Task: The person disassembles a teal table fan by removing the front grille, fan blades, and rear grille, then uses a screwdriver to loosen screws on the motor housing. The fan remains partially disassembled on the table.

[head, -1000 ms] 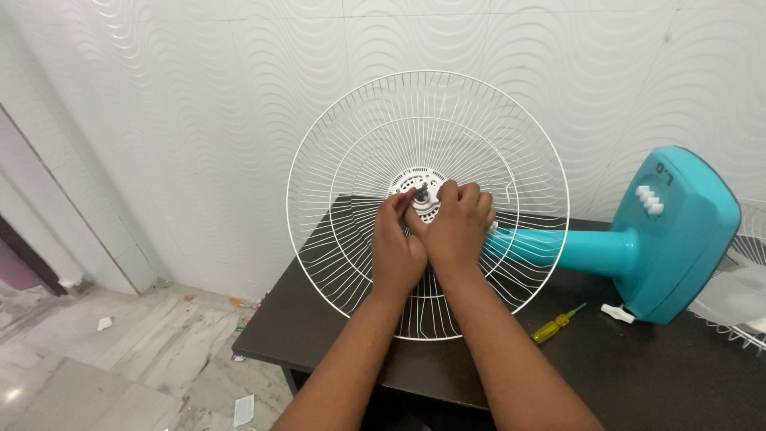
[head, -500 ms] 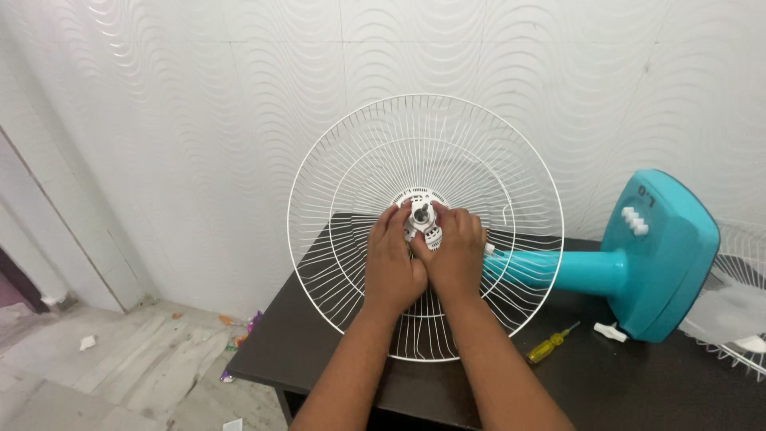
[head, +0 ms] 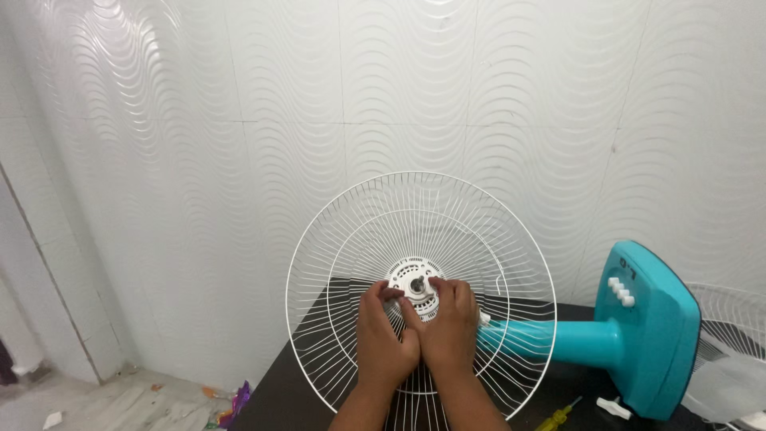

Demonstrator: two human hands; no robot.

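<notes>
Dark and glossy, the worktop (head: 319,399) carries a table fan laid on its side, and nearest the camera the left hand (head: 383,339) and right hand (head: 449,331) press together, heel to heel, at the middle of the white wire guard (head: 351,239). Both sets of fingers (head: 461,291) curl onto the white plastic hub (head: 416,289) around the motor shaft, gripping its rim from either side; this looks like the step of turning or seating the hub ring, and the next move likely needs a firm twist with both hands. The guard stands upright near the worktop's left edge. Behind it the teal neck (head: 558,339) runs right to the square teal base (head: 654,335), with a yellow screwdriver (head: 558,417) lying by the near edge.
</notes>
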